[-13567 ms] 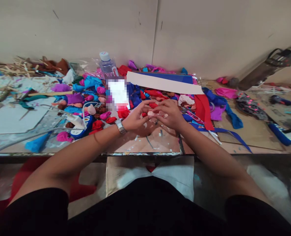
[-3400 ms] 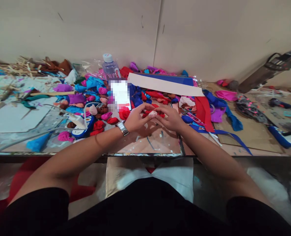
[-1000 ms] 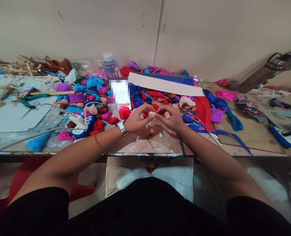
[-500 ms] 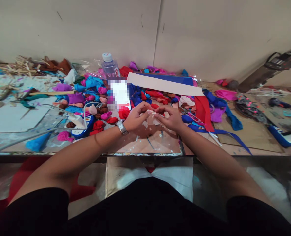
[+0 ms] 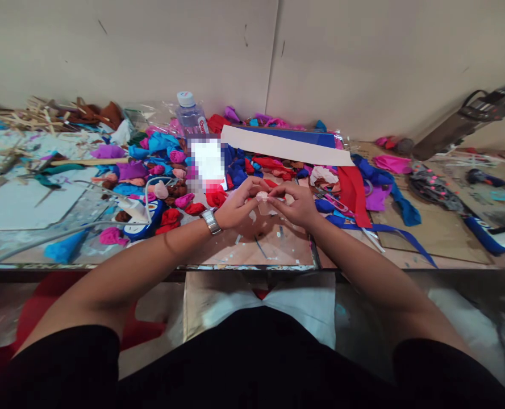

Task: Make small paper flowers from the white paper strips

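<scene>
Between my hands, above the front part of the table, is a small piece of pale pink crepe paper [image 5: 262, 196], bunched at the top. My left hand [image 5: 242, 203], with a silver watch on its wrist, pinches one side of it between thumb and fingers. My right hand [image 5: 295, 204] pinches the other side, thumb tip close to the left thumb. The fingers partly cover the paper. Just behind the hands lie red and blue crumpled paper pieces [image 5: 237, 167]. A long pale pink paper strip [image 5: 286, 146] rests on a blue sheet farther back.
A blurred white phone-like screen [image 5: 208, 162] and a water bottle [image 5: 189, 116] stand behind my left hand. A power strip [image 5: 144, 224] with a grey cable is at left. Scissors [image 5: 335, 201], a red strip [image 5: 355, 193] and a glue gun-like tool [image 5: 482, 179] lie to the right.
The pale pink paper between my fingertips has turned and now looks more compact and rounded, with less loose paper showing. My hands have barely shifted; the table things are unmoved.
</scene>
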`<state>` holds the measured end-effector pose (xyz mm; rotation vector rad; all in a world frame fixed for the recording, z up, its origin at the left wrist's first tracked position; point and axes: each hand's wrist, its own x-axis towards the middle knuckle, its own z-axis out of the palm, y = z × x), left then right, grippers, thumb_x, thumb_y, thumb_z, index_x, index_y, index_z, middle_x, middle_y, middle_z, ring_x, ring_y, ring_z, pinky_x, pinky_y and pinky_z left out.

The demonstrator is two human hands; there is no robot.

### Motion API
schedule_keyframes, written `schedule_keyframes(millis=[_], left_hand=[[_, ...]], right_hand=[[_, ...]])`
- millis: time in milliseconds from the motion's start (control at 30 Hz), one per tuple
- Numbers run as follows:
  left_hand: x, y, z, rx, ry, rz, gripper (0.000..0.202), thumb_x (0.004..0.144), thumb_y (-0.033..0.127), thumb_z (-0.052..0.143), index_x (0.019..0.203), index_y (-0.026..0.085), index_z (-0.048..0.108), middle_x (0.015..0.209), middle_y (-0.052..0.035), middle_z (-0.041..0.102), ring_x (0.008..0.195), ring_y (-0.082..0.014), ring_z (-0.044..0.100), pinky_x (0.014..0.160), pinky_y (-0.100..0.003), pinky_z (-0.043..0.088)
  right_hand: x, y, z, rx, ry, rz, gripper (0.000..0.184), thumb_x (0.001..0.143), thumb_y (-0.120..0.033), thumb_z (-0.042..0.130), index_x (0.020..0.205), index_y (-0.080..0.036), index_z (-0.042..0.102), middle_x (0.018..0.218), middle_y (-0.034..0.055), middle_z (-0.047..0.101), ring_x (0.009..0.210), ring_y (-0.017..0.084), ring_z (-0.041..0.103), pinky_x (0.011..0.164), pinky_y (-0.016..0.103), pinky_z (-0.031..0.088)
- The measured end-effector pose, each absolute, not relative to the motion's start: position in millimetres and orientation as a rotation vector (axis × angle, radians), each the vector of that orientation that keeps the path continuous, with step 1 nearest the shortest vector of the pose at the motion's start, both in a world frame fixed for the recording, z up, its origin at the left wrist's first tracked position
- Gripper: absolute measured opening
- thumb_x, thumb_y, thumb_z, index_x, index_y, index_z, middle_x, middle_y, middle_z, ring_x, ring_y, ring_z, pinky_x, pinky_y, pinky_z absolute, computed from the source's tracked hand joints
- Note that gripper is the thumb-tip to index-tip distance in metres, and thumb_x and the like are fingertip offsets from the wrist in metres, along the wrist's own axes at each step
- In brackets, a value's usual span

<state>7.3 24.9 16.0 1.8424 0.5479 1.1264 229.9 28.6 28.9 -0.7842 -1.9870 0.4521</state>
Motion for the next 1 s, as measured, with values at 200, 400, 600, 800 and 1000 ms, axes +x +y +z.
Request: schedule_keyframes(millis=[200,400,600,800,1000], left_hand=[[8.7,23.7,16.2,1.923,0.558,1.123,0.04,0.103,0.046,0.064,0.134,0.024,0.05,0.137,-0.0145,0.065,0.123,-0.0252,0.07,0.101,-0.041,0.058],[7.1,23.3,16.8,1.976,0.554,1.113,0.048,0.105,0.05,0.059,0.143,0.025,0.047,0.141,-0.0157,0.065,0.128,-0.0278,0.069,0.105,-0.045,0.057],[5.5,24.3,18.3,2.095,0.581,1.174,0.058,0.103,0.052,0.06,0.153,0.025,0.046,0.149,-0.0167,0.06,0.133,-0.0316,0.066,0.111,-0.05,0.055],[4.8,26.0,15.4,2.126,0.544,1.167,0.061,0.105,0.047,0.057,0.16,0.028,0.039,0.155,-0.0176,0.055,0.137,-0.0323,0.064,0.117,-0.055,0.051],[5.8,23.0,16.7,2.116,0.607,1.136,0.054,0.106,0.045,0.056,0.155,0.027,0.042,0.154,-0.016,0.058,0.141,-0.0308,0.06,0.121,-0.055,0.046]], right_hand=[[228.7,27.2,29.4,-0.806,-1.975,0.456,0.037,0.094,-0.059,0.072,0.088,-0.023,0.075,0.088,0.0049,0.08,0.078,0.019,0.071,0.073,0.033,0.056],[228.9,29.2,25.1,-0.792,-1.945,0.512,0.043,0.089,-0.057,0.08,0.114,-0.022,0.074,0.102,0.0054,0.081,0.079,0.018,0.072,0.073,0.032,0.058],[230.0,30.2,23.8,-0.79,-2.044,0.457,0.038,0.094,-0.054,0.076,0.119,-0.026,0.077,0.117,0.007,0.082,0.099,0.023,0.076,0.092,0.04,0.06],[229.6,30.2,24.0,-0.694,-2.093,0.337,0.031,0.098,-0.048,0.073,0.123,-0.032,0.079,0.12,0.0068,0.08,0.124,0.027,0.072,0.108,0.048,0.058],[228.2,27.6,28.0,-0.685,-2.113,0.333,0.022,0.099,-0.047,0.07,0.11,-0.03,0.08,0.112,0.0055,0.081,0.118,0.026,0.073,0.108,0.046,0.058]])
